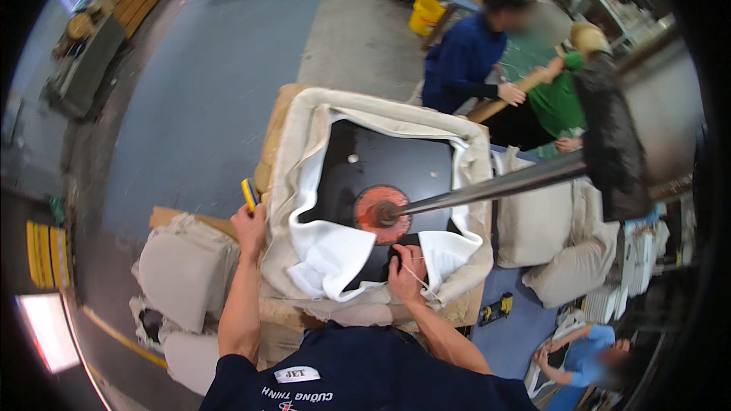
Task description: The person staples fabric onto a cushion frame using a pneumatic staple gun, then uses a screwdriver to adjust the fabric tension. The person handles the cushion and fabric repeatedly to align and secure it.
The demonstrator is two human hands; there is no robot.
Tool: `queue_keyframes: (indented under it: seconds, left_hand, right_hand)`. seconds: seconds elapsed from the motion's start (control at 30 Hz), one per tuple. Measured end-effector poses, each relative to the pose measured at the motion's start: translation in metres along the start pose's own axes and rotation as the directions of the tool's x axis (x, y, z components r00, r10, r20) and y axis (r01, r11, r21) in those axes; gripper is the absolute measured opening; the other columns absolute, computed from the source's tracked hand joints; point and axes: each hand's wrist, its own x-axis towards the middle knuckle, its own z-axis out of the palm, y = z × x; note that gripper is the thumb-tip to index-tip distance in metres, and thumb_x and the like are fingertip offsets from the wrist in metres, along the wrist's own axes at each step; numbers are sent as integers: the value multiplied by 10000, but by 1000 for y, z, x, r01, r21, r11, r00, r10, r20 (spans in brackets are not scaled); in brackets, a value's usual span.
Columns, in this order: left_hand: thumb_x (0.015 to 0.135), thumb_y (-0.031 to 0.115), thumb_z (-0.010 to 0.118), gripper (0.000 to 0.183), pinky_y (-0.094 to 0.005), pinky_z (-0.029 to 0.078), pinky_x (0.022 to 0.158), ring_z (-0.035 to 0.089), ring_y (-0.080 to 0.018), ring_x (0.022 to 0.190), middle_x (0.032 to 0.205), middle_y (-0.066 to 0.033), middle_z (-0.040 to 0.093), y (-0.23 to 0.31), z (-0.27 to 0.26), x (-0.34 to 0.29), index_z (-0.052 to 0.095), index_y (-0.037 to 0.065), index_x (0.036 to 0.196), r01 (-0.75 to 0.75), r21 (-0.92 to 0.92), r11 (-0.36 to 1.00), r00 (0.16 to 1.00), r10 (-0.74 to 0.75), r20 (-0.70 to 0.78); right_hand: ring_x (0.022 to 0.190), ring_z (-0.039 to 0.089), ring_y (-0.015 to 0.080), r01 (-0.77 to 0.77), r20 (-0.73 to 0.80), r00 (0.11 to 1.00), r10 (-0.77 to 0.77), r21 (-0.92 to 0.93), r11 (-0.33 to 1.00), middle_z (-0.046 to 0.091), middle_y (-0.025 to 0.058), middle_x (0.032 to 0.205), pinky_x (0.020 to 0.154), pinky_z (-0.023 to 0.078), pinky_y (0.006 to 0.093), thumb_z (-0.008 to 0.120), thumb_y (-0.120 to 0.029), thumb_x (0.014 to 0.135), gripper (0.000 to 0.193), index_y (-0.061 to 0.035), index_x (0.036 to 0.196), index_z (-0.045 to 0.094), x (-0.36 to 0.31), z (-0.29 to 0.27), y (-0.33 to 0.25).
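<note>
In front of me lies an upside-down beige upholstered seat (pixel 480 183), its white lining (pixel 331 255) folded around a dark panel (pixel 343 175). A metal rod (pixel 487 189) presses an orange disc (pixel 365 209) onto that panel. My left hand (pixel 250 228) is closed on a short yellow and dark-blue tool (pixel 249 193), held beside the seat's left edge. At the near edge of the panel, my right hand (pixel 407 272) has its fingers curled in among the dark material and lining. A thin pale cord (pixel 416 276) lies across it; what its fingertips grip is hidden.
Stacked beige cushions (pixel 175 266) stand at my left, and more cushions (pixel 537 213) lie at my right. A yellow-black staple gun (pixel 496 310) rests on the blue surface. Two people (pixel 464 61) handle a wooden piece (pixel 491 109) at the far right; another person (pixel 586 361) works nearer.
</note>
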Motion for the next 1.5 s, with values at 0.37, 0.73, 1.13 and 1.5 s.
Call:
queue_keyframes:
  seconds: [0.37,0.73,1.13,1.5]
  left_hand:
    - [916,325,646,429,-469,491,920,640,-400,1014,1066,-218,659,54,15,24,626,-28,1160,-135,421,897,991,111,81]
    - [1025,261,540,201,-250,416,487,523,-107,671,943,-23,597,97,-84,123,514,75,1100,-180,-421,889,972,95,-214]
    - [945,164,618,399,-194,387,367,538,-68,489,931,-100,657,182,-168,-89,542,38,1316,-1,-541,841,689,392,609]
    - [942,111,617,346,-252,464,519,612,-128,652,915,-102,678,179,-62,-253,582,-3,1267,-313,-110,943,322,215,922]
  right_hand:
    - [958,585,378,-36,-43,998,40,89,995,583,174,1042,827,482,474,629,-81,871,273,-76,1141,666,-7,-11,2]
    - [932,583,380,-18,-75,997,27,123,992,579,188,1025,809,486,474,594,-56,893,267,-67,1157,631,-11,-1,6]
    - [888,546,363,0,-174,984,40,224,975,532,174,972,801,454,477,582,-31,872,288,-69,1158,575,-19,27,21]
    - [990,628,286,-41,-92,993,69,273,961,600,115,1107,857,523,355,599,-242,955,318,-105,1242,611,-14,10,34]
